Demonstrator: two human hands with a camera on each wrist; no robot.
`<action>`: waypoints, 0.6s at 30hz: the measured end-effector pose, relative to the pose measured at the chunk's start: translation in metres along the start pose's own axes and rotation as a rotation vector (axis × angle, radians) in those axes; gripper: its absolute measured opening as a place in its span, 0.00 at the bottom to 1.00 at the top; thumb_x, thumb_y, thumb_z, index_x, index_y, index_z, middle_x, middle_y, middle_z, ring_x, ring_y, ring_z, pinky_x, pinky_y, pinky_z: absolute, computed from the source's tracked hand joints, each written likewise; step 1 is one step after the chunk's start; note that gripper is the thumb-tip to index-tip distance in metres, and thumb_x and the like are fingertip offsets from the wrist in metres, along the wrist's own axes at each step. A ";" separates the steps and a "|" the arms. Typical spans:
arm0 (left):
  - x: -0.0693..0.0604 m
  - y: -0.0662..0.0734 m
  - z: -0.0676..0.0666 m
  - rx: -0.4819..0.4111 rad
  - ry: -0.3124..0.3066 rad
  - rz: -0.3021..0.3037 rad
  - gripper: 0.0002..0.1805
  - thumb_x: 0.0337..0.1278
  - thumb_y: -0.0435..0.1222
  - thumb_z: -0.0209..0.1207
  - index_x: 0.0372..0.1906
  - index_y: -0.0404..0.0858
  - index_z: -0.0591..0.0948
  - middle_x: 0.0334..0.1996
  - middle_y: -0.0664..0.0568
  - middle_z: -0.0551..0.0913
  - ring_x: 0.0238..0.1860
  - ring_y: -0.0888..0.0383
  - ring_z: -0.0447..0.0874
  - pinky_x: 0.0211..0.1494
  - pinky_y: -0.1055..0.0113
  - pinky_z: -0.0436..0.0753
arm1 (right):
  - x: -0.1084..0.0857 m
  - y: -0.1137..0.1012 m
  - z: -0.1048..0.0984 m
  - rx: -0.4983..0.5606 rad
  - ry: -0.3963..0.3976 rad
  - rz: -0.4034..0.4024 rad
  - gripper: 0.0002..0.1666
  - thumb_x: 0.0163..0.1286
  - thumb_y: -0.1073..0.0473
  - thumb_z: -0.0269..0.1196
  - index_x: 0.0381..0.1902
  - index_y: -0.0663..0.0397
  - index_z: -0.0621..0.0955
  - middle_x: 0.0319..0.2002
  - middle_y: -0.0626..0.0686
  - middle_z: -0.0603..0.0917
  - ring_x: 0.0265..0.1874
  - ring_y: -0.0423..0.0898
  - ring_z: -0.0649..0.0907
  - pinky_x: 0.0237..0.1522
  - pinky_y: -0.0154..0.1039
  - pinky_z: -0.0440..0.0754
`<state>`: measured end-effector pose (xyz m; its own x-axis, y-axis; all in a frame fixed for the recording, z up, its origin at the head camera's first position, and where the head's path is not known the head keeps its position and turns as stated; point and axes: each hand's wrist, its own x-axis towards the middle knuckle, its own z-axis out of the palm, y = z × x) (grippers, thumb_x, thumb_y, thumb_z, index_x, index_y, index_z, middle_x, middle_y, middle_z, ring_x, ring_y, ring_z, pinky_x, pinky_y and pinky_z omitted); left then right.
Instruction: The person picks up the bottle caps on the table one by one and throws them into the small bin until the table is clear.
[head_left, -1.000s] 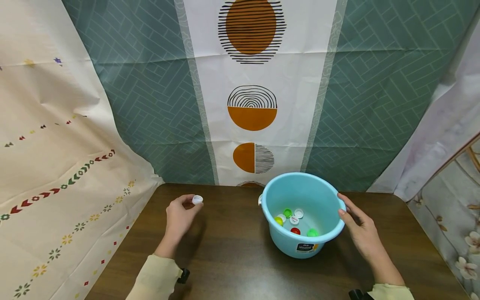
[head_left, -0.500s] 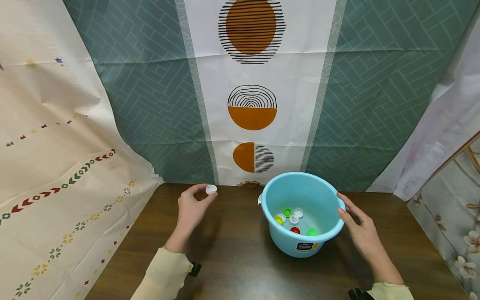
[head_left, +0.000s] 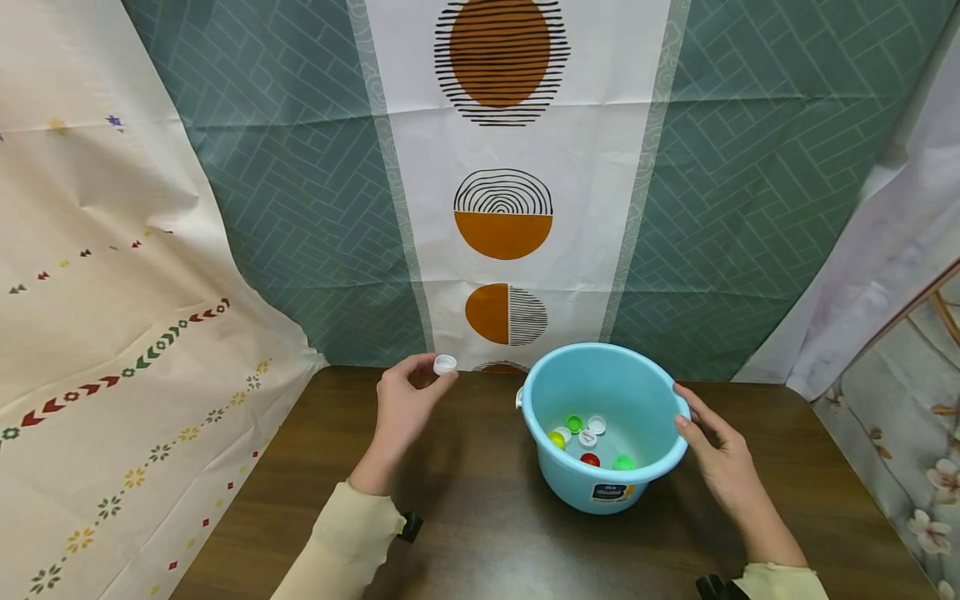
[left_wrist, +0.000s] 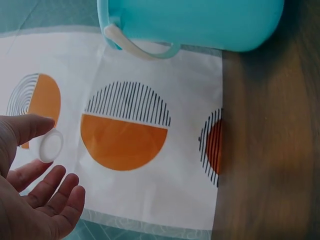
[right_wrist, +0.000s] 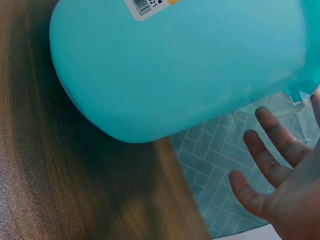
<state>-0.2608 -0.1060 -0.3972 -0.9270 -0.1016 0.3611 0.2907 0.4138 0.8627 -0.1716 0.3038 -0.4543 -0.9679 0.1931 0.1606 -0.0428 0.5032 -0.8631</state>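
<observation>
Between thumb and index finger, my left hand (head_left: 405,408) pinches a small white bottle cap (head_left: 445,364) above the table, left of the bucket. In the left wrist view the cap (left_wrist: 51,145) appears as a pale ring, and the other fingers are spread away from it. A light blue plastic bucket (head_left: 607,379) stands upright on the table, and my right hand (head_left: 723,462) grips its right rim with thumb and index finger. In the right wrist view, the remaining fingers (right_wrist: 267,155) extend beside the bucket wall. Inside lie several white and green caps (head_left: 574,424) plus yellow and red pieces (head_left: 590,459).
The dark wooden table (head_left: 480,525) ends at a hanging cloth (head_left: 502,325) behind the bucket. A white bucket handle (left_wrist: 131,46) hangs at the bucket's side. Patterned cream fabric (head_left: 135,400) drapes along the left edge, and floral fabric (head_left: 900,467) hangs on the right.
My left hand has moved right and farther from me, carrying the white bottle cap nearer the bucket. The right hand and the bucket have stayed in place.
</observation>
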 end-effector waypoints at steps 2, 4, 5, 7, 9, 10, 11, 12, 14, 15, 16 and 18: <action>0.001 0.003 0.002 -0.016 0.001 0.004 0.17 0.44 0.47 0.70 0.42 0.48 0.84 0.37 0.56 0.85 0.38 0.57 0.83 0.42 0.70 0.83 | 0.000 -0.001 0.000 0.000 0.002 -0.002 0.28 0.71 0.45 0.52 0.68 0.27 0.63 0.64 0.44 0.71 0.49 0.23 0.71 0.40 0.23 0.73; 0.001 0.008 0.005 -0.040 0.002 0.008 0.17 0.43 0.47 0.70 0.42 0.48 0.84 0.36 0.56 0.85 0.36 0.57 0.84 0.41 0.69 0.83 | 0.000 -0.002 0.000 -0.003 0.001 -0.007 0.28 0.71 0.45 0.52 0.68 0.27 0.63 0.64 0.45 0.71 0.49 0.23 0.71 0.40 0.23 0.73; 0.001 0.010 0.006 -0.047 0.001 0.010 0.17 0.43 0.47 0.70 0.41 0.48 0.84 0.36 0.56 0.85 0.35 0.56 0.84 0.40 0.69 0.83 | 0.000 -0.002 0.000 -0.003 0.000 -0.009 0.28 0.71 0.45 0.52 0.68 0.28 0.63 0.64 0.45 0.71 0.49 0.23 0.70 0.40 0.23 0.73; 0.001 0.015 0.008 -0.062 0.000 0.009 0.17 0.43 0.47 0.70 0.41 0.48 0.84 0.36 0.56 0.85 0.33 0.56 0.84 0.39 0.69 0.83 | 0.000 -0.002 0.000 -0.005 -0.002 -0.014 0.28 0.71 0.45 0.52 0.68 0.28 0.63 0.65 0.46 0.70 0.49 0.22 0.70 0.40 0.22 0.73; 0.001 0.019 0.011 -0.074 -0.004 0.007 0.17 0.43 0.47 0.70 0.41 0.48 0.84 0.37 0.56 0.85 0.33 0.56 0.84 0.39 0.70 0.83 | 0.000 -0.001 0.000 -0.006 -0.003 -0.016 0.28 0.71 0.45 0.52 0.68 0.28 0.63 0.66 0.47 0.70 0.49 0.22 0.70 0.40 0.22 0.73; 0.002 0.021 0.012 -0.078 -0.006 0.005 0.17 0.43 0.46 0.70 0.42 0.48 0.84 0.37 0.55 0.85 0.33 0.56 0.84 0.39 0.71 0.83 | 0.000 -0.001 0.000 -0.010 -0.003 -0.016 0.28 0.71 0.45 0.52 0.68 0.28 0.63 0.66 0.47 0.69 0.49 0.22 0.69 0.40 0.22 0.73; 0.002 0.024 0.014 -0.088 -0.009 0.004 0.17 0.43 0.46 0.70 0.42 0.47 0.84 0.37 0.54 0.85 0.34 0.55 0.84 0.39 0.71 0.83 | 0.000 0.000 0.000 -0.011 -0.003 -0.014 0.28 0.71 0.45 0.52 0.68 0.28 0.63 0.66 0.47 0.69 0.49 0.22 0.69 0.40 0.22 0.73; 0.002 0.026 0.015 -0.097 -0.012 0.004 0.17 0.43 0.45 0.70 0.42 0.46 0.84 0.38 0.53 0.85 0.35 0.54 0.84 0.39 0.70 0.83 | 0.001 0.000 0.000 -0.012 -0.001 -0.008 0.28 0.71 0.45 0.52 0.68 0.27 0.63 0.66 0.46 0.69 0.49 0.22 0.69 0.40 0.22 0.73; 0.003 0.030 0.018 -0.116 -0.020 0.002 0.17 0.44 0.43 0.70 0.42 0.43 0.84 0.39 0.51 0.85 0.36 0.52 0.84 0.40 0.68 0.83 | 0.001 0.001 -0.001 -0.014 -0.001 -0.005 0.28 0.71 0.45 0.51 0.68 0.27 0.63 0.66 0.46 0.69 0.49 0.22 0.69 0.41 0.22 0.73; 0.003 0.032 0.020 -0.123 -0.024 0.002 0.17 0.44 0.42 0.70 0.42 0.42 0.84 0.39 0.50 0.85 0.37 0.51 0.84 0.40 0.67 0.83 | 0.001 0.001 -0.001 -0.017 -0.001 -0.003 0.28 0.71 0.44 0.51 0.68 0.26 0.63 0.66 0.45 0.69 0.49 0.22 0.69 0.41 0.22 0.73; 0.003 0.034 0.022 -0.130 -0.029 0.006 0.17 0.44 0.41 0.70 0.42 0.41 0.84 0.39 0.49 0.85 0.38 0.50 0.84 0.41 0.66 0.83 | 0.001 0.001 -0.001 -0.015 0.000 -0.003 0.28 0.71 0.45 0.51 0.68 0.26 0.63 0.66 0.45 0.70 0.49 0.22 0.70 0.41 0.22 0.73; 0.003 0.038 0.026 -0.135 -0.037 0.015 0.16 0.45 0.41 0.69 0.42 0.41 0.84 0.40 0.51 0.85 0.40 0.51 0.83 0.42 0.65 0.83 | 0.002 0.001 -0.001 -0.014 0.000 -0.006 0.28 0.71 0.45 0.51 0.68 0.26 0.63 0.66 0.45 0.70 0.49 0.22 0.70 0.41 0.22 0.73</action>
<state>-0.2586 -0.0669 -0.3724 -0.9297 -0.0623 0.3631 0.3313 0.2895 0.8980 -0.1731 0.3050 -0.4545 -0.9677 0.1902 0.1654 -0.0448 0.5161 -0.8553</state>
